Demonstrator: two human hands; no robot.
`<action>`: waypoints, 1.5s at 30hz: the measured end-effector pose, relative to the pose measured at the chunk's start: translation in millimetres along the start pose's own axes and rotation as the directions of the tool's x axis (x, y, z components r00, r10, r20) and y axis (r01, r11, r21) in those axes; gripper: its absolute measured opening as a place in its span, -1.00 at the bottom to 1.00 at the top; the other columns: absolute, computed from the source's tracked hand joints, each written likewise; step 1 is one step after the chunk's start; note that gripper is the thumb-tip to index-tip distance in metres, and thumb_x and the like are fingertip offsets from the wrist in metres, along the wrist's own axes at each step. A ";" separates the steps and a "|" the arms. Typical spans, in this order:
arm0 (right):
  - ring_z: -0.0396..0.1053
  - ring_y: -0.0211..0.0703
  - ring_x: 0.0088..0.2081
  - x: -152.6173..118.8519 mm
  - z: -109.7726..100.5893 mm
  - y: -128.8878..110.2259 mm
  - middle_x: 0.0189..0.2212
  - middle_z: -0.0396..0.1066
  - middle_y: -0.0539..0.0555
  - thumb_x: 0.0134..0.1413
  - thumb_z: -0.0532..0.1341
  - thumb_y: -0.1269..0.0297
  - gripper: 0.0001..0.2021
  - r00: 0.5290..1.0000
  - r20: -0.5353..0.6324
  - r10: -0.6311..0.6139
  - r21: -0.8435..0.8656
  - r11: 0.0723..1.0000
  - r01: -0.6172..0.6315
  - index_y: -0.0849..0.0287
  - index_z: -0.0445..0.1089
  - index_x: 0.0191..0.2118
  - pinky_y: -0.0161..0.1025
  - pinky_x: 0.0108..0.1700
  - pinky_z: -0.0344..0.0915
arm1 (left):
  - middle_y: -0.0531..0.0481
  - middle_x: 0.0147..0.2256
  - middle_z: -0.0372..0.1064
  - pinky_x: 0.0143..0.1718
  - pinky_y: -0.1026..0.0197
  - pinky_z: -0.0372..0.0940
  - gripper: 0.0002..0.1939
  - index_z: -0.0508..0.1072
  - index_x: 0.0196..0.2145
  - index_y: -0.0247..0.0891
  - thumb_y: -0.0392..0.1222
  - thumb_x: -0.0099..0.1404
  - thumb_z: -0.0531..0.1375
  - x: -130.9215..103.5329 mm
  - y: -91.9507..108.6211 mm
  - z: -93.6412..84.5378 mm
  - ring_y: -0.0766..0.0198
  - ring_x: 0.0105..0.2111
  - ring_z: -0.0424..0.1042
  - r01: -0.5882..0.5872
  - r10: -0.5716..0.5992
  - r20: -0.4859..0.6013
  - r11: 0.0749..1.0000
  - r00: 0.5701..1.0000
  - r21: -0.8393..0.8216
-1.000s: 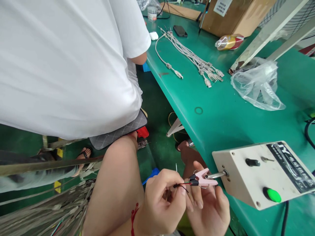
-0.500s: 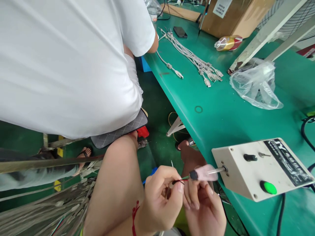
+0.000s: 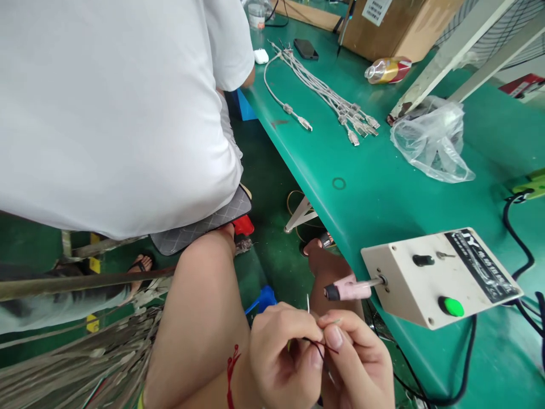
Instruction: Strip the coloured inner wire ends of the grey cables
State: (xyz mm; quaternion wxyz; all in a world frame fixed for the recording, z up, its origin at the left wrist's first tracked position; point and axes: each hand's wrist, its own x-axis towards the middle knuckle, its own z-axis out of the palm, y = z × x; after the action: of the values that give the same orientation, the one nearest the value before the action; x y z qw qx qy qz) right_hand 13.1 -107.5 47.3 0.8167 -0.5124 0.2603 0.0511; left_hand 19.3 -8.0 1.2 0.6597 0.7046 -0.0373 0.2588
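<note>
My left hand (image 3: pixel 283 355), with a red cord bracelet at the wrist, is closed on thin cable wires (image 3: pixel 317 345). Red and black strands show between the hands, and a white end sticks up behind the fingers. My right hand (image 3: pixel 360 360) pinches wires from the same bundle, with a bit of green at its fingertips. The rest of the cable is hidden by the hands. Just above them, a pinkish spindle tip with a black end (image 3: pixel 347 288) juts from a beige control box (image 3: pixel 438 278) with a green button. Neither hand touches it.
Several grey USB cables (image 3: pixel 327 94) lie on the green table (image 3: pixel 315 165), near a phone (image 3: pixel 305 49). A plastic bag (image 3: pixel 434 139), a bottle (image 3: pixel 388 70) and a cardboard box (image 3: pixel 395 28) stand farther right. A person in a white shirt (image 3: pixel 114 113) sits close at the left.
Both hands have dropped slightly away from the spindle tip, where the wires had reached. My right hand has turned and its fingers now pinch the wires. The view has shifted slightly.
</note>
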 end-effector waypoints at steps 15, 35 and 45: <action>0.47 -0.11 -0.47 16.7 -10.6 6.6 -0.56 0.52 0.02 0.12 0.67 0.00 -0.66 0.995 0.095 -0.041 -0.019 0.999 0.043 0.07 0.67 -0.45 -0.16 -0.31 0.49 | 0.14 -0.58 0.51 -0.58 0.31 0.38 -0.78 0.46 -0.25 -0.09 -0.43 0.30 0.28 25.6 5.8 -2.9 0.30 -0.66 0.47 -0.112 0.105 0.139 0.993 0.985 0.043; 0.07 -0.23 -0.49 35.1 -13.2 2.2 -0.59 0.20 -0.12 0.33 0.53 -0.14 -0.49 0.983 0.120 0.137 0.354 0.920 -0.171 -0.07 0.68 0.27 -0.26 -0.33 0.29 | 0.16 -0.56 0.46 -0.63 0.36 0.20 -0.71 0.38 -0.12 -0.09 -0.50 0.38 0.19 39.3 -3.8 -10.5 0.35 -0.70 0.42 0.015 -0.037 0.179 0.992 0.983 0.124; -0.32 -0.29 -0.59 52.3 -1.8 11.1 -0.73 -0.18 -0.24 0.40 0.48 -0.19 -0.72 0.979 0.194 -0.060 0.346 0.938 -0.011 -0.20 0.80 0.00 -0.36 -0.53 0.05 | 0.17 -0.51 0.46 -0.62 0.36 0.23 -0.71 0.38 -0.09 -0.07 -0.48 0.39 0.18 33.2 -10.3 -8.4 0.35 -0.68 0.42 0.049 -0.067 0.192 0.994 0.979 0.097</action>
State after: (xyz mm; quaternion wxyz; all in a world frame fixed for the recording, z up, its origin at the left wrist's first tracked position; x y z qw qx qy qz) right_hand 53.5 -113.5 12.7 0.9166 -0.3565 0.1749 0.0461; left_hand 49.3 10.8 5.5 0.6272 0.7568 -0.0694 0.1706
